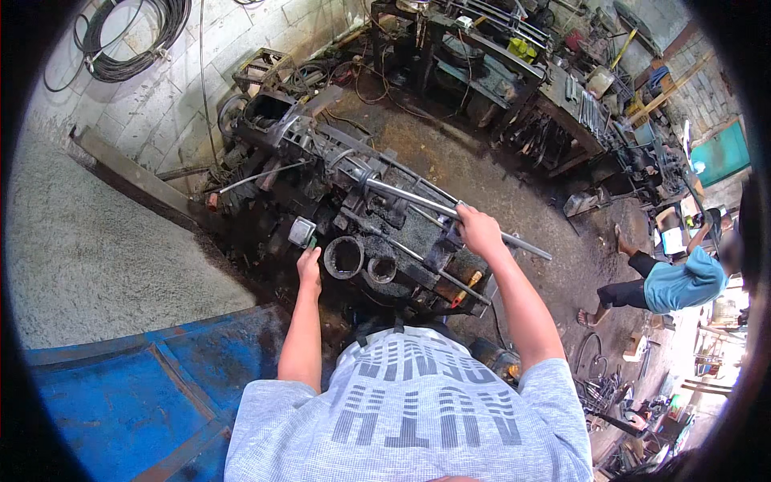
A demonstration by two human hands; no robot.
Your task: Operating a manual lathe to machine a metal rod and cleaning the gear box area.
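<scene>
In front of me stands a dark, greasy lathe [345,173]. A long bright metal bar [405,198] runs from its chuck end out to the right, past the machine's edge. My right hand [479,229] is closed round this bar partway along. My left hand [309,263] is closed low at the machine's near left side, against a small green part [313,241] that its fingers partly hide. Just above that hand is a square, silvery metal block [302,232]. Two round, grimy cylinders, a larger one [344,257] and a smaller one [381,269], stand to its right.
An orange-handled tool [467,289] lies at the machine's near right. A blue metal panel [120,402] is at lower left. Workbenches [562,108] with rods and tools line the back. A person in a teal shirt [683,285] is at the right. Coiled cable [132,40] hangs on the wall.
</scene>
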